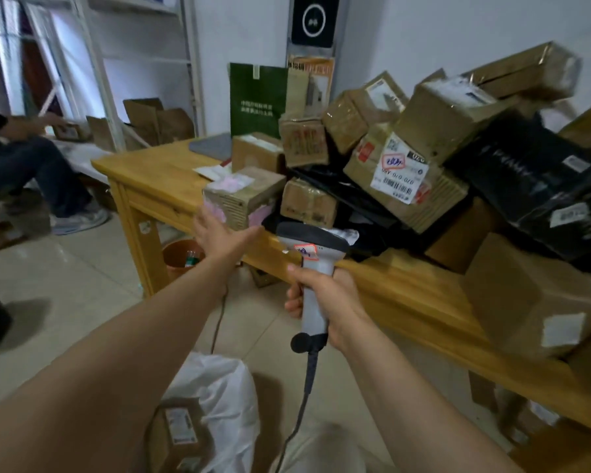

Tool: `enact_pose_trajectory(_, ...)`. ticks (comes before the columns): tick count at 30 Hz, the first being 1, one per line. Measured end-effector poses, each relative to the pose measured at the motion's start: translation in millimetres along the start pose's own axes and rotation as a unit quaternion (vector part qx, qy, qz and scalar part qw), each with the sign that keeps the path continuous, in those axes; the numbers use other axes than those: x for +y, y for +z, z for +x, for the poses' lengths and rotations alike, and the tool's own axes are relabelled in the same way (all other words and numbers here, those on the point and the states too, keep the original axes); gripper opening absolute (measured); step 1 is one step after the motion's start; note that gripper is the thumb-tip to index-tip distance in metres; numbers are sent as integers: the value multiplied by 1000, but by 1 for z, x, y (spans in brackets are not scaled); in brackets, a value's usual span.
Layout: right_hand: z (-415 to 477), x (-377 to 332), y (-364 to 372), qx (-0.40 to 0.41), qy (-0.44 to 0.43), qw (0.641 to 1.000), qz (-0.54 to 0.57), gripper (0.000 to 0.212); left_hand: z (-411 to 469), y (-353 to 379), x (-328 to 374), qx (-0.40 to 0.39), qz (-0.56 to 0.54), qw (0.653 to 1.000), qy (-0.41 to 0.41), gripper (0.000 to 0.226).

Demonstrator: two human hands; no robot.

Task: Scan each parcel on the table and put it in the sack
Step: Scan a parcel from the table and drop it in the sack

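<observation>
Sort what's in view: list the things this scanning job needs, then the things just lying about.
Job: barcode scanner in right hand; left hand reaching; pink-wrapped parcel; parcel pile; white sack.

Lying about: orange bin; green bag; shelving.

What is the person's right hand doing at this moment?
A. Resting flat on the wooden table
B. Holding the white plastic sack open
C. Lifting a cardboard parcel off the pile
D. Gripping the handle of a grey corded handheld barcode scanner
D: the right hand is closed round the handle of the grey corded handheld barcode scanner, held in front of the wooden table's edge, while the open left hand reaches toward the parcels.
</observation>
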State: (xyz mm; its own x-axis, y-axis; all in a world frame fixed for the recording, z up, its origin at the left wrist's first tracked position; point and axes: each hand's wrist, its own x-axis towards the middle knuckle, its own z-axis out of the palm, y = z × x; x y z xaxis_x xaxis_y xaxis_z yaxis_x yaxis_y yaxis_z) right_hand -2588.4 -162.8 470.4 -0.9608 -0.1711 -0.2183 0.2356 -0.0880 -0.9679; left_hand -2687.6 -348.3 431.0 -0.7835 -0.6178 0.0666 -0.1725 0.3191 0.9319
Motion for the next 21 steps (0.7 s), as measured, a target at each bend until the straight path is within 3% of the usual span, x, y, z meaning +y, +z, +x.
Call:
enact_pose_trajectory(5,23,-6,-1,-7,7,1000,-3,17,44,2,21,-15,25,999,-42,138)
enact_pose_trajectory(12,37,1,-2,-6,30,999,22,16,44,-22,7,2,-104,995,12,139)
enact_pose_trajectory(16,32,7,-3,-14,37,998,45,15,2,-43,3,29,-246,968,-36,111)
enact_pose_trajectory(19,26,12,-3,-16,42,996,77,12,-33,-62,-1,-62,-350,927,-121,80)
enact_pose_trajectory(21,21,16,-1,-22,51,993,101,12,-66,-74,1,-123,-397,894,-166,46)
